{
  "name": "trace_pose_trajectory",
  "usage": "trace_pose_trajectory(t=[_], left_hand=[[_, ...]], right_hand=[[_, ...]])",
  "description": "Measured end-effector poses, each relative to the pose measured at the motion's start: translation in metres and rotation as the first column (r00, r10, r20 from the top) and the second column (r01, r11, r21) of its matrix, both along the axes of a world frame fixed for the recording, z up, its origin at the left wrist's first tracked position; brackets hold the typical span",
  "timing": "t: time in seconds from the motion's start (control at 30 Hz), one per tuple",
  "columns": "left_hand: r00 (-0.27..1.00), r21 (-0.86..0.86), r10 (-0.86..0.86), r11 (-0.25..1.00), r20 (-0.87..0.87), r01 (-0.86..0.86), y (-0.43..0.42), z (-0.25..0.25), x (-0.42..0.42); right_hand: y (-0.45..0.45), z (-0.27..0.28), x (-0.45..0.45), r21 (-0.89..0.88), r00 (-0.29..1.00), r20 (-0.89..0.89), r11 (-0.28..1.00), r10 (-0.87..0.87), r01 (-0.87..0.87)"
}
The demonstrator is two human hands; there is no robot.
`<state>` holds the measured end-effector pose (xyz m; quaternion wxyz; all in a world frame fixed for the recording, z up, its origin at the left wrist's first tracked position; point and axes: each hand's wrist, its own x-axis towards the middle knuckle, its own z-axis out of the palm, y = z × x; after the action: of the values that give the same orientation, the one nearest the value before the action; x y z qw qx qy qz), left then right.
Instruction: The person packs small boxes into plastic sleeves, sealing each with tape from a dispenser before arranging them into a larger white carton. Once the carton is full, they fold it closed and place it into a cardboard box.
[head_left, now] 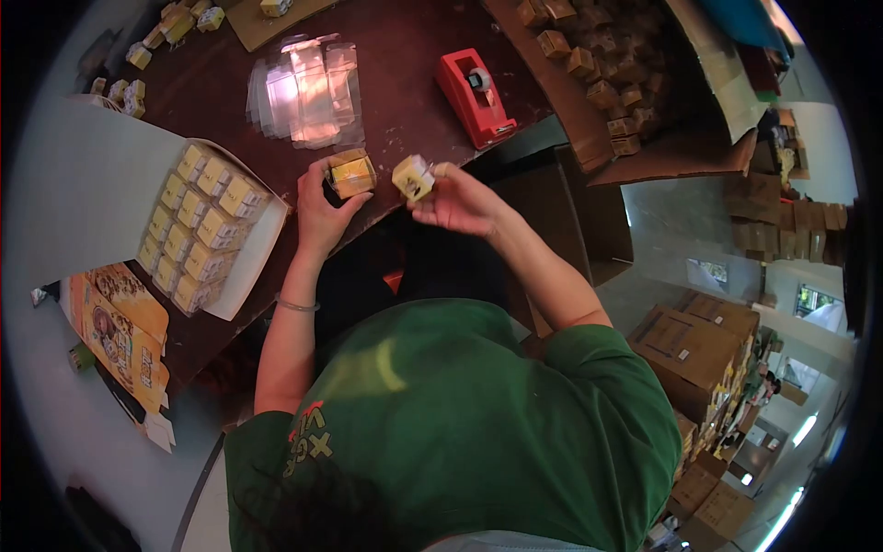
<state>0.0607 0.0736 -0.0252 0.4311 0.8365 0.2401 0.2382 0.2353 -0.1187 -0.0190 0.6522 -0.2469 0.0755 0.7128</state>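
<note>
My left hand (322,210) is closed around a small yellow box (352,175) at the table's front edge. Something see-through, like a clear plastic sleeve, seems to surround that box. Between the fingertips of my right hand (463,201) is a small yellow-and-white box (413,178), tilted and held a short way to the right of the other one. The two boxes are apart. Just beyond my left hand lies a stack of flat clear plastic sleeves (303,92) on the dark red table (395,83).
A red tape dispenser (476,99) stands to the right. An open white carton (262,244) at left holds rows of small boxes. Many more small boxes (602,92) fill a large cardboard box (676,166) at upper right. A printed orange carton (124,322) lies at lower left.
</note>
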Motion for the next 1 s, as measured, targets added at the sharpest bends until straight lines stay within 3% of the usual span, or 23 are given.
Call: trace_pose_trajectory(t=[0.07,0.17,0.27,0.4,0.47,0.53,0.57,0.67,0.77,0.9,0.93,0.97,1.0], left_hand=[[1.000,0.012,0.002,1.000,0.006,-0.002,0.003,0.000,0.002],[1.000,-0.010,0.001,1.000,-0.001,-0.001,0.001,0.001,-0.001],[1.000,-0.011,0.002,1.000,0.002,-0.002,0.000,0.004,0.001],[1.000,-0.013,0.001,1.000,0.012,0.000,0.001,0.002,0.000],[1.000,-0.018,-0.002,1.000,0.012,0.002,0.001,0.002,0.001],[1.000,-0.022,0.004,1.000,0.011,-0.004,0.001,0.001,0.000],[1.000,-0.019,0.002,1.000,0.008,-0.002,0.000,0.001,0.000],[1.000,-0.002,-0.006,1.000,0.001,0.006,0.001,0.000,-0.001],[1.000,0.024,-0.017,1.000,0.011,0.016,0.003,-0.002,0.001],[1.000,0.026,-0.022,0.999,0.005,0.022,0.002,-0.001,0.000],[1.000,0.024,-0.020,1.000,-0.001,0.020,0.003,-0.001,0.000],[1.000,0.023,-0.023,0.999,0.002,0.023,0.002,-0.001,-0.001],[1.000,0.024,-0.023,0.999,0.009,0.023,0.003,-0.001,0.000]], right_hand=[[0.001,0.006,-0.018,-0.004,0.998,0.037,0.999,0.040,-0.040],[0.006,0.020,-0.009,-0.076,0.954,0.299,0.996,-0.013,0.038],[0.013,0.024,0.002,-0.092,0.727,0.685,0.995,0.044,0.026],[0.024,0.031,0.013,-0.090,0.650,0.760,0.991,0.008,0.094],[0.030,0.024,0.011,0.005,0.223,0.974,0.989,-0.039,0.151],[0.036,0.023,0.009,0.111,-0.304,0.950,0.986,-0.069,0.122],[0.039,0.020,0.007,0.121,-0.264,0.961,0.983,-0.082,0.136],[0.041,0.006,0.005,0.067,-0.355,0.935,0.984,-0.004,0.165],[0.051,0.033,-0.003,0.231,-0.766,0.638,0.968,-0.076,0.096],[0.066,0.018,0.019,0.072,-0.670,0.739,0.997,-0.070,-0.025],[0.073,0.033,0.022,0.112,-0.584,0.809,0.993,-0.068,0.038],[0.079,0.049,0.021,0.127,-0.281,0.954,0.990,-0.104,0.066],[0.087,0.068,0.023,0.133,0.050,0.989,0.987,-0.138,0.095]])
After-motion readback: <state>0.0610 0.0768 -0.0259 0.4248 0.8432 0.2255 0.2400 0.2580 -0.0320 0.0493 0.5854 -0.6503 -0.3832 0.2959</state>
